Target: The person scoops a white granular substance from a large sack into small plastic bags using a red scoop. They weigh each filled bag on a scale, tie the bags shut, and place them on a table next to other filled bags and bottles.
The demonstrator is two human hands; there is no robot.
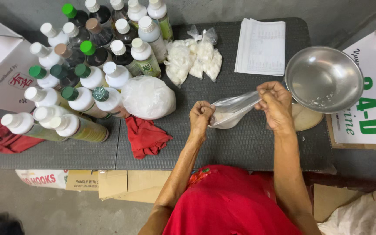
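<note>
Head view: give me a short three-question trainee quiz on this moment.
1. True or false: both hands grip the clear bag.
2. Which lies nearest the left hand? A) papers B) red cloth C) steel bowl
3. What does the clear bag hold?

Key:
1. True: the left hand pinches one end and the right hand the other.
2. B: the red cloth lies just beside it; the papers and steel bowl lie on the right hand's side.
3. A little white powdery or grainy stuff.

The bottles (88,65) crowd the left of the table (240,148); the metal bowl (324,78) sits at the right. The small bag (229,113) hangs between both hands, with the tied bags (194,58) behind it.
</note>
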